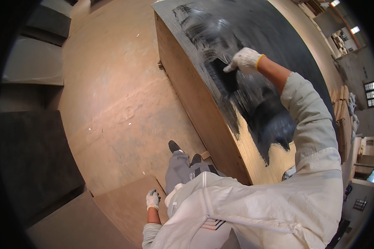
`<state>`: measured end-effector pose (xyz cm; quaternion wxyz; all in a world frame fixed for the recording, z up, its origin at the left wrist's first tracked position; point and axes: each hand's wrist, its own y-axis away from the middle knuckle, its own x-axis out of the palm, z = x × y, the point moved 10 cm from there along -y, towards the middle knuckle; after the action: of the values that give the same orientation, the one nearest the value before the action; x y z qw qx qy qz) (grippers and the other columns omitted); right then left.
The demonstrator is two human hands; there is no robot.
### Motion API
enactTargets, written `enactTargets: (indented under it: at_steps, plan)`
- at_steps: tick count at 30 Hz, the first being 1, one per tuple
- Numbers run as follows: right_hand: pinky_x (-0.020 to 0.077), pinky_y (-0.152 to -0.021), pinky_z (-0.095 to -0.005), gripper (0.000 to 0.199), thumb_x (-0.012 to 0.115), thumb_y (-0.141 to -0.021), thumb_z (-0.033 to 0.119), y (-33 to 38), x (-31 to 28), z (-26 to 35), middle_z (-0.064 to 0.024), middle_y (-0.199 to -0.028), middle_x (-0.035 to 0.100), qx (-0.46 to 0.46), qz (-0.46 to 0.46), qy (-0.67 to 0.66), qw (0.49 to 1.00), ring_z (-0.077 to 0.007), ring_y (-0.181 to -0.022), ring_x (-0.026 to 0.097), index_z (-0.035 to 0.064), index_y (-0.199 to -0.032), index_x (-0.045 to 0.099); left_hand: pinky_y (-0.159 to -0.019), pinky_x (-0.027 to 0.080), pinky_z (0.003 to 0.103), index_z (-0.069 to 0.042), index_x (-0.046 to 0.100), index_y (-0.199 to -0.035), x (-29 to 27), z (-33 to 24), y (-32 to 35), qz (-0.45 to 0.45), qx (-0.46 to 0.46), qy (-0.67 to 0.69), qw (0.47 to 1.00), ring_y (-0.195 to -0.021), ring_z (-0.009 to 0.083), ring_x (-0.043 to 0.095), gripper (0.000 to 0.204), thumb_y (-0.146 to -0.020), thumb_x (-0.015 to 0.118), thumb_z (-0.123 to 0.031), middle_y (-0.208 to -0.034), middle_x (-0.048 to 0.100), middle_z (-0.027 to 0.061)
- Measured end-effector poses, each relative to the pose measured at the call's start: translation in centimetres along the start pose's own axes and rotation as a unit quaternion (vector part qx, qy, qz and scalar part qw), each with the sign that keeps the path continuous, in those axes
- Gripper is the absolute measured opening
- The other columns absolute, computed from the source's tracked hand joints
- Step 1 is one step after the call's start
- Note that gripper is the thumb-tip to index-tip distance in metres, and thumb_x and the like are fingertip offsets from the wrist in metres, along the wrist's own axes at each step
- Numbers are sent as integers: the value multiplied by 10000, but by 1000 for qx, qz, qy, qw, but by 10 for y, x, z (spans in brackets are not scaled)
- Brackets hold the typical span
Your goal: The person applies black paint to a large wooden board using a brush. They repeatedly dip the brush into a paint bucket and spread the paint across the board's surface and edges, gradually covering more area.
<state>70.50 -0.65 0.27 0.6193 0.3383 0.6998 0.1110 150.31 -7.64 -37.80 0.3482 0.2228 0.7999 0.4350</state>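
My right hand (246, 61), in a white knit glove with a yellow cuff, reaches over a large block with a wooden top (253, 143). Its fingers are closed on a black flat thing (224, 78), pressed against the surface; whether that is a pad, a cloth or a scraper I cannot tell. Glossy black coating (274, 118) spreads in streaks around it, ending in a ragged edge over bare pale wood near me. My left hand (153, 200), gloved in white with darkened fingertips, hangs low by my side, fingers loosely bent and apart, with nothing visible in it.
The block's tall plywood side (195, 99) drops to the dusty brown floor (116, 108), where my shoes stand close against it. Dark panels or boxes (37, 157) line the left, and a brown board (129, 203) lies near my left hand. Planks (343, 112) lean at the right.
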Motion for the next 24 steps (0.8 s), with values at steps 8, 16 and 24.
enactTargets:
  at_steps: [8,16,24]
  plan:
    - [612,-861,-449,399,714,-1021,287,-39,-50,47,-60,-1190,812,-69,-9,65,995,-354,-1040,774,413,-1399,735,-549,554,330,-18,680,-1385,3,-34,-15,20,35,-1,999,-638,186,685,355,-1063,574,-125,-1020,757,142]
    - [591,-935,-422,463,741,-1011,234,27,34,-69,-85,-1278,786,86,66,-40,993,-362,-1134,748,415,-1435,710,-557,558,330,-1,659,-1406,0,-52,-12,13,28,7,999,-644,185,684,370,-1065,563,-109,-1054,758,153]
    - [581,-975,-443,536,693,-987,136,63,31,-13,-79,-1291,782,37,85,-37,995,-367,-1178,734,432,-1435,707,-548,554,333,0,654,-1406,0,-37,-17,22,9,-12,1000,-639,186,687,371,-1066,567,-121,-1038,754,151]
